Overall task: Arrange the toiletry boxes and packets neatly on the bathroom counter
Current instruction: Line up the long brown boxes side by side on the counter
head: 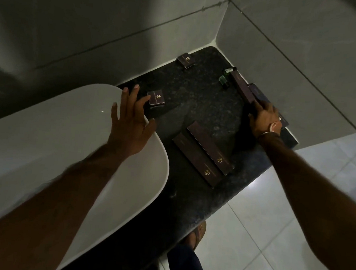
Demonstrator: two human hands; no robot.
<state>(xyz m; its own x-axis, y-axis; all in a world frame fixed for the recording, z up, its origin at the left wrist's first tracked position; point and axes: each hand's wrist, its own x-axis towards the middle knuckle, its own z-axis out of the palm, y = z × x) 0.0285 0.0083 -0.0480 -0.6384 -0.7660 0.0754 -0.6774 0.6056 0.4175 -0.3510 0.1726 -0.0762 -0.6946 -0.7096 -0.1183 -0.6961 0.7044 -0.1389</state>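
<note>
On the dark speckled counter [198, 98] lie dark brown toiletry boxes with gold logos. Two long boxes [205, 155] lie side by side near the front. A small square box [156, 98] sits by the basin, another small box [185, 60] stands at the back wall. My left hand [130, 121] hovers open over the basin rim, fingertips close to the nearer small box. My right hand [264, 119] presses on a long box [241, 88] and a flat packet [259, 93] along the right wall. Its grip is partly hidden.
A white basin [47, 143] fills the left side. Two small green-capped bottles [225, 76] stand near the back right by the long box. Grey tiled walls enclose the counter's back and right. Pale floor tiles [271, 224] lie below the counter's front edge.
</note>
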